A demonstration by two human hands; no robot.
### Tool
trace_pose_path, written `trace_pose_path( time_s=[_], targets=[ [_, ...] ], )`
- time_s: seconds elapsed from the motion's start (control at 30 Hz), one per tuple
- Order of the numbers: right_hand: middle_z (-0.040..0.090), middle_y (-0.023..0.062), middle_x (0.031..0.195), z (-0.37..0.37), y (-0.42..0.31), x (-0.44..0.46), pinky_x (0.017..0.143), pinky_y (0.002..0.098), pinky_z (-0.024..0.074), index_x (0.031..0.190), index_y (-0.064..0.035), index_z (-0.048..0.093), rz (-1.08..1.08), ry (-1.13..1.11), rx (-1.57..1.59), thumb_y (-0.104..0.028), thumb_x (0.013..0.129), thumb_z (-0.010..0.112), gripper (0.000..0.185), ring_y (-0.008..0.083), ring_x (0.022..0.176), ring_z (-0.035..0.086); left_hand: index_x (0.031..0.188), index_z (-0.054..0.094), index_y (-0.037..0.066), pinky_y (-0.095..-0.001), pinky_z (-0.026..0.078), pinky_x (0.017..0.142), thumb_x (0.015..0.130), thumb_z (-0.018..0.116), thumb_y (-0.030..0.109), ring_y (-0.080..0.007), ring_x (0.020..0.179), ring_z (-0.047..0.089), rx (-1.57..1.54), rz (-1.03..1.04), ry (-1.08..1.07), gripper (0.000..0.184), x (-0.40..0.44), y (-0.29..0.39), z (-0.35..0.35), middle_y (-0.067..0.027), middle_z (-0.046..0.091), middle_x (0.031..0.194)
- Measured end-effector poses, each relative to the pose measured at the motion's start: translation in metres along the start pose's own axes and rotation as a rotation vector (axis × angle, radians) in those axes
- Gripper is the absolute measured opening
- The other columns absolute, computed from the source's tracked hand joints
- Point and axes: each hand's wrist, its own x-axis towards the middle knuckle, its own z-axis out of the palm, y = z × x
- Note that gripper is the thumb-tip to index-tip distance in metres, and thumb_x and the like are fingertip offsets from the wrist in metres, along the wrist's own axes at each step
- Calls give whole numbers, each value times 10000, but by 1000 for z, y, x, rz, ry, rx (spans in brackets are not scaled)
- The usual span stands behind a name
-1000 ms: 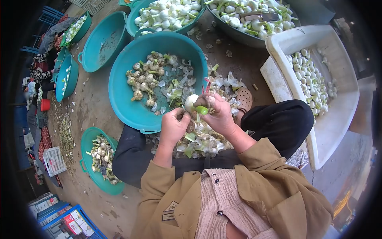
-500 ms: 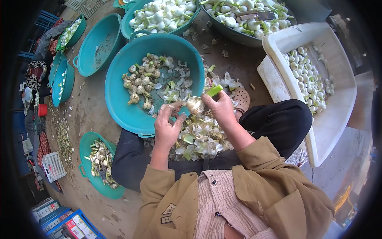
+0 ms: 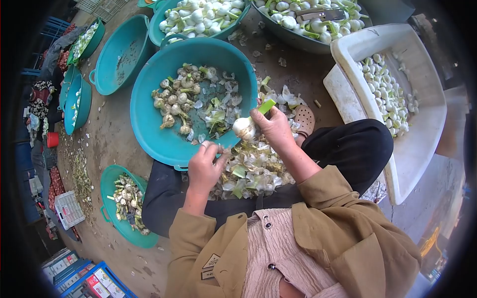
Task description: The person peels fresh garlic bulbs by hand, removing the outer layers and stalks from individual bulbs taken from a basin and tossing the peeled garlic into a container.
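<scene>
My right hand [image 3: 275, 130] is closed around the green stem of a garlic bulb [image 3: 245, 128]. The bulb is mostly white, with brownish skin low on it, and hangs over the near right rim of a large teal basin [image 3: 149, 126]. Below and left of it, apart from the bulb, my left hand [image 3: 204, 166] has its fingers curled together; what they pinch, if anything, I cannot make out. Inside the basin lie unpeeled garlic bulbs [image 3: 181, 97] and loose skins. A heap of garlic peelings [image 3: 253, 169] lies between my legs, under both hands.
Right of my knee stands a white plastic tub [image 3: 422, 124] with peeled bulbs. Basins of white garlic [image 3: 203, 20] are at the back, one with a metal tool [image 3: 320, 14] on top. A smaller teal basin [image 3: 107, 198] of garlic is at left. A person [image 3: 42, 97] is far left.
My left hand has pulled away from the bulb, down and slightly left. The bulb in my right hand shows more bare white, and its outer skin has partly come off.
</scene>
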Motion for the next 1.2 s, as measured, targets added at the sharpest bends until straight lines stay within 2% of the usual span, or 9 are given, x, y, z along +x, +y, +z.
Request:
trace_pose_path(
  time_s=[0.1,0.23,0.4,0.6,0.67,0.8,0.9,1.1,1.2],
  targets=[
    [602,41,812,7,1,-3,596,235,456,988,15,560,-49,-78,-123,-318,790,701,412,88,662,539,865,615,47,-316,470,574,645,739,41,-217,669,575,-581,-110,363,252,21,26,-21,-63,562,885],
    [596,80,681,17,-10,-14,513,271,451,823,37,565,-354,-20,-383,-326,718,762,426,111,578,551,893,591,52,-342,469,593,664,724,70,-245,743,578,-288,160,331,266,28,25,-12,-73,556,880],
    [580,38,698,11,2,-2,452,221,417,887,-4,570,-83,-35,-116,-356,812,670,373,76,549,533,862,556,28,-398,458,611,750,651,117,-307,772,578,-101,22,202,172,14,3,4,-106,550,880],
    [557,40,859,-22,-43,3,652,227,518,1045,-46,500,32,63,1187,-381,788,679,458,135,774,565,931,575,55,-421,460,705,785,650,213,-326,856,577,-13,-686,-509,229,18,-88,11,-152,553,941],
    [531,85,1086,-73,-56,26,767,275,511,1201,-11,430,-295,-789,1809,-255,655,791,699,167,959,544,986,577,41,-424,456,774,756,673,279,-337,912,574,60,-714,-210,345,14,-134,30,-194,567,1017],
    [567,77,1084,-61,-66,13,947,333,420,1186,-62,510,-283,-93,1296,-295,858,599,412,197,1040,522,1113,537,47,-425,458,826,734,671,313,-366,961,561,46,-830,-70,482,22,-234,79,-230,560,1073],
    [588,53,999,-19,-22,7,852,292,420,1121,-73,530,-69,-276,776,-334,893,546,348,164,932,536,1159,506,-21,-459,438,865,706,669,388,-418,1019,533,-133,-710,52,632,28,-324,166,-283,565,1077],
    [493,-50,796,15,21,24,610,200,396,1112,-67,535,208,-201,756,-211,890,579,268,58,677,458,938,582,-19,-417,474,652,718,648,243,-302,755,618,-286,-862,-309,348,63,-267,199,-162,624,835],
    [529,-45,814,15,22,35,597,210,399,1151,-56,530,173,-87,720,-190,888,582,300,51,693,469,932,580,28,-301,407,514,791,549,260,-193,632,571,-1140,-1096,-314,274,86,-169,155,-75,605,785]
  ],
)
